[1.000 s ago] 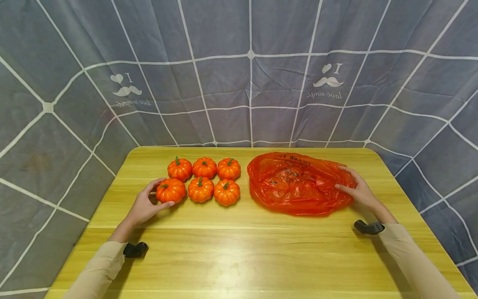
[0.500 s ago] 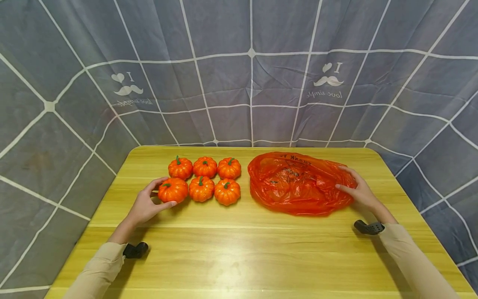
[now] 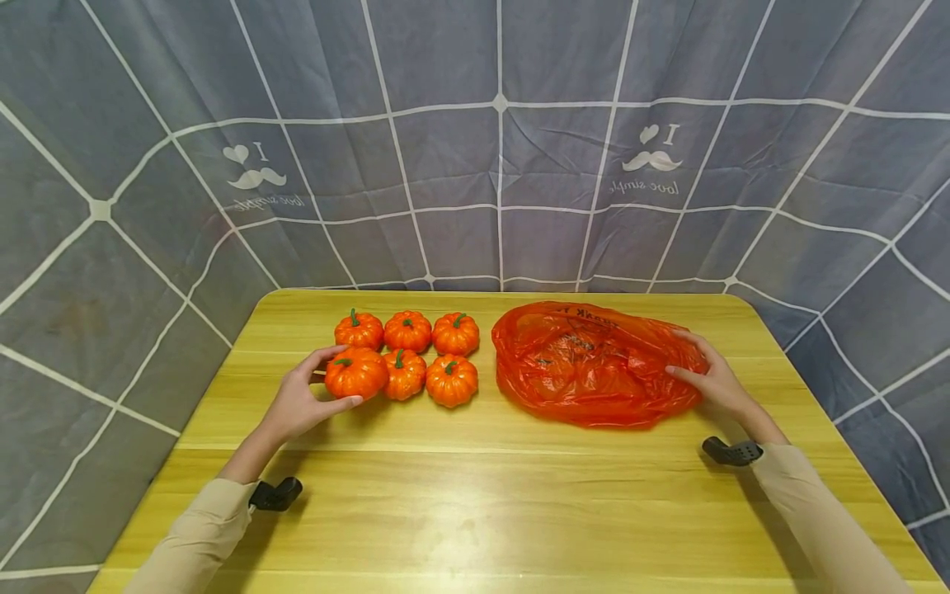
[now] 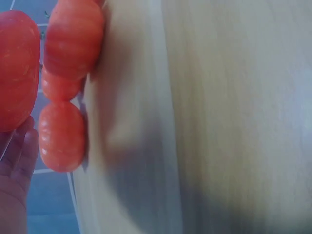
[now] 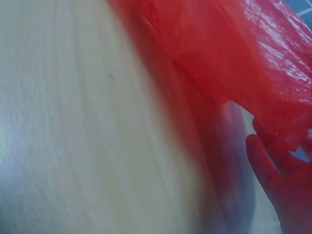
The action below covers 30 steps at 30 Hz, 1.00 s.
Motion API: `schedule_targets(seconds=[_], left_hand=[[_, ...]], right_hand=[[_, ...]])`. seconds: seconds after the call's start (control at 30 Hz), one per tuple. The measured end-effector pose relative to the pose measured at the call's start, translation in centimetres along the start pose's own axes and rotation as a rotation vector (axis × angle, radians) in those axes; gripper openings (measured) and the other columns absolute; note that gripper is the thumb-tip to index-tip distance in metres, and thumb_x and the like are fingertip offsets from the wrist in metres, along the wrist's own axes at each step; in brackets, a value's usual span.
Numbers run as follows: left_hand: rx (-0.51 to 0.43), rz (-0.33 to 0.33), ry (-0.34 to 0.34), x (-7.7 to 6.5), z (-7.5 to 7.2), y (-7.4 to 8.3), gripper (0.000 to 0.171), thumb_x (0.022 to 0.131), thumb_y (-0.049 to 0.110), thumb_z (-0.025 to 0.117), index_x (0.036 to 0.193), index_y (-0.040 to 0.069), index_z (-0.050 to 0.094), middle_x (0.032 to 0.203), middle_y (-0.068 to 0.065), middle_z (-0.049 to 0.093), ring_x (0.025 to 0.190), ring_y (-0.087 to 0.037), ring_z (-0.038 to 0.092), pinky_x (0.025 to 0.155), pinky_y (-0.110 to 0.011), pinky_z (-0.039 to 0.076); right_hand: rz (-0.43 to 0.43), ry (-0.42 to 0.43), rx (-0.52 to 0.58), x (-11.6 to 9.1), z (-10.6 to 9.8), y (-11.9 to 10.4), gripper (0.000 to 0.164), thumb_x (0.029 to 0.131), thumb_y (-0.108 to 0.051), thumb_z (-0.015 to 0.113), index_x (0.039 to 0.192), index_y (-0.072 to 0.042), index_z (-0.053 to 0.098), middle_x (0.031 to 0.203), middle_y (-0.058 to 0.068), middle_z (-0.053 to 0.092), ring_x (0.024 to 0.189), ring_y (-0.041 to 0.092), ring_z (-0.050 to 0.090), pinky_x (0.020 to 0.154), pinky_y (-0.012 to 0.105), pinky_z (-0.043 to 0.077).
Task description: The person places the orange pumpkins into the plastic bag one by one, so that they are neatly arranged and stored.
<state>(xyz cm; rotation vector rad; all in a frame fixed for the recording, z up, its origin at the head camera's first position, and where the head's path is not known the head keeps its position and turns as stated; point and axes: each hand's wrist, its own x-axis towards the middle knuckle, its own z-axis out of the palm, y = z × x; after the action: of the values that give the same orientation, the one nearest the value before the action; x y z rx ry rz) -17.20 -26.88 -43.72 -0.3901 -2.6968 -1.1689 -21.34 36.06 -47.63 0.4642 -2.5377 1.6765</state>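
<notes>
My left hand (image 3: 297,400) grips a small orange pumpkin (image 3: 357,374) with a green stem, thumb on the near side and fingers behind. It hangs above the table, and in the left wrist view a gap shows between the held pumpkin (image 4: 17,70) and the others. Two pumpkins, a middle one (image 3: 405,376) and a right one (image 3: 451,381), sit in the front row beside it. On the right lies a crumpled red plastic bag (image 3: 586,371) with dark print. My right hand (image 3: 716,379) holds its right end, thumb in front; red film covers some fingers in the right wrist view.
Behind the held pumpkin stands a back row of three more: a left pumpkin (image 3: 359,330), a middle pumpkin (image 3: 407,332) and a right pumpkin (image 3: 455,335). The wooden table (image 3: 475,495) ends at a grey curtain (image 3: 460,165) with white lines.
My left hand has raised the front-left pumpkin and moved it slightly right, so it now overlaps its neighbours in the head view. The right hand and bag have stayed put.
</notes>
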Motion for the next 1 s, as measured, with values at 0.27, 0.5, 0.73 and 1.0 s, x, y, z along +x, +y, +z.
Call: schedule_targets(seconds=[0.27, 0.5, 0.73, 1.0], left_hand=[[-0.062, -0.009, -0.032, 0.5, 0.6, 2.4, 0.071, 0.073, 0.018, 0.083, 0.134, 0.006, 0.049, 0.12, -0.016, 0.059, 0.103, -0.027, 0.056, 0.084, -0.023, 0.048], [-0.101, 0.009, -0.063, 1.3, 1.5, 4.2, 0.072, 0.072, 0.02, 0.084, 0.135, 0.01, 0.05, 0.126, -0.013, 0.058, 0.106, -0.027, 0.057, 0.088, -0.034, 0.049], [-0.134, 0.023, -0.06, 1.8, 2.9, 5.9, 0.074, 0.07, 0.02, 0.086, 0.134, 0.01, 0.05, 0.126, -0.013, 0.058, 0.105, -0.028, 0.059, 0.089, -0.04, 0.05], [-0.175, 0.034, -0.076, 3.0, 4.8, 8.1, 0.075, 0.068, 0.024, 0.086, 0.133, 0.013, 0.051, 0.126, -0.011, 0.058, 0.103, -0.029, 0.058, 0.089, -0.044, 0.049]], right_hand=[[-0.002, -0.005, 0.022, 0.0, -0.1, 0.2, 0.061, 0.09, 0.002, 0.061, 0.142, 0.005, 0.032, 0.128, -0.02, 0.045, 0.099, -0.01, 0.058, 0.073, 0.011, 0.053], [0.013, -0.003, 0.03, 0.1, -0.1, 0.3, 0.062, 0.089, 0.001, 0.062, 0.143, 0.005, 0.031, 0.127, -0.021, 0.045, 0.098, -0.01, 0.059, 0.073, 0.012, 0.053], [0.002, -0.011, 0.027, 0.1, -0.1, 0.4, 0.061, 0.09, 0.002, 0.061, 0.143, 0.004, 0.032, 0.126, -0.02, 0.045, 0.095, -0.009, 0.061, 0.071, 0.013, 0.054], [0.001, -0.003, -0.018, 0.2, -0.1, 0.5, 0.061, 0.09, -0.001, 0.063, 0.143, 0.003, 0.033, 0.127, -0.02, 0.043, 0.096, -0.011, 0.058, 0.072, 0.012, 0.053]])
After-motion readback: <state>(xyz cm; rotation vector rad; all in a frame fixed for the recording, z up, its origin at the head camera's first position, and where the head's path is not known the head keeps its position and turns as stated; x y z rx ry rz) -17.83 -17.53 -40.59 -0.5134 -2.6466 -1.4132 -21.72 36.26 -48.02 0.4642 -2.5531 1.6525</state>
